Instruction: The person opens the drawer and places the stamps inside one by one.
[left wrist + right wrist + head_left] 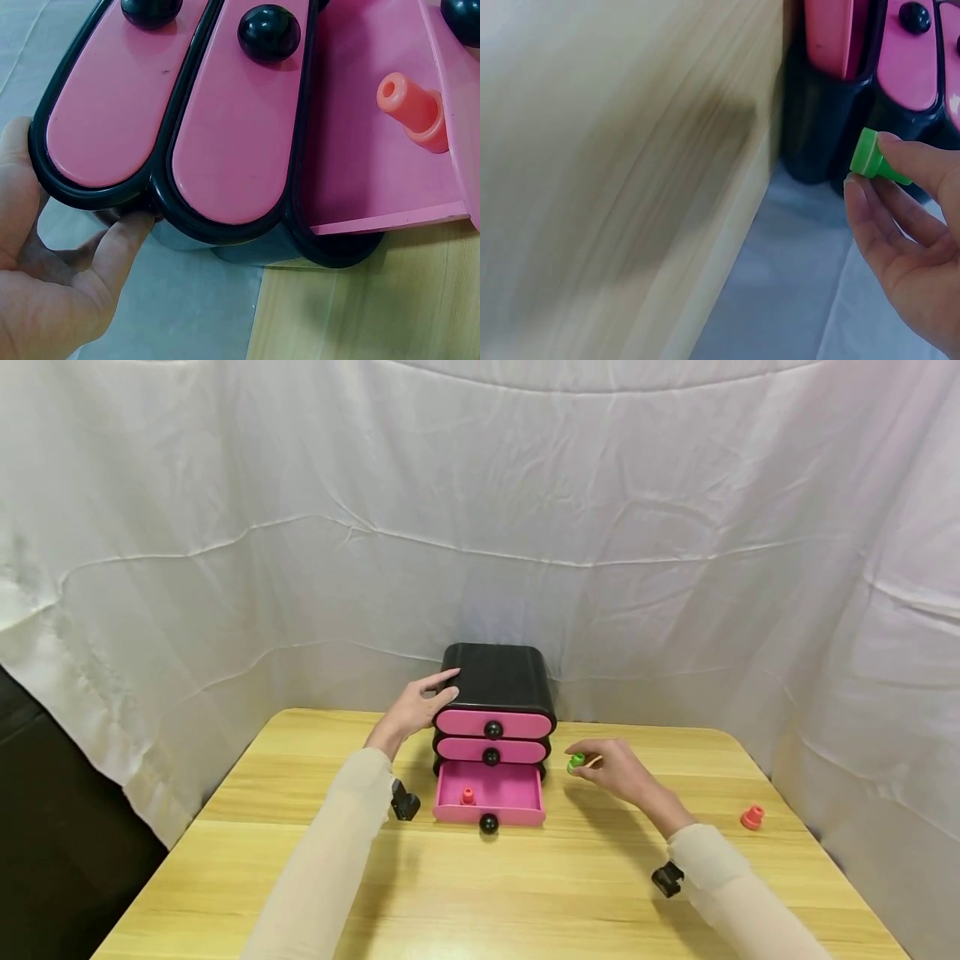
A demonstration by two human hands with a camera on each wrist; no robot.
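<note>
A light wooden table [525, 893] with a visible grain carried all the items. A small black drawer unit [498, 681] stood on it near the far edge, roughly central. The unit had three pink-fronted drawers with black round knobs; the two upper drawers were closed and the bottom drawer [491, 795] was pulled out over the tabletop. A red-orange peg-shaped piece [752, 817] lay directly on the table near the right edge, well apart from the unit. The table stood against a white cloth backdrop [600, 527], which hung behind it and along both sides.
</note>
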